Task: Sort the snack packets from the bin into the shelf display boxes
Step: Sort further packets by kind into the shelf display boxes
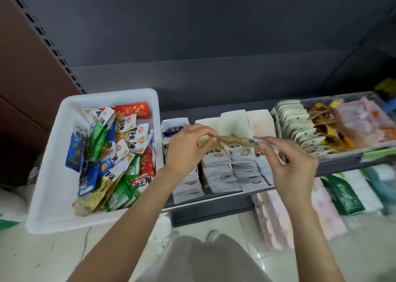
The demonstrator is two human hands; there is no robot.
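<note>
1. Snack packet [235,141], gold and brown, is hanging edge-on above the white display boxes [227,123] on the shelf [214,198], stretched between both hands.
2. Left hand [188,151] is pinching the packet's left end between thumb and fingertips.
3. Right hand [293,170] is pinching the packet's right end, its other fingers loosely curled.
4. White bin [53,196] is sitting just left of the boxes, holding a loose heap of blue, green, red, gold and white packets.
5. Rows of white packets [222,172] are standing in the boxes beneath the hands.
6. Grey tray [342,153] of other snacks is lying to the right.
</note>
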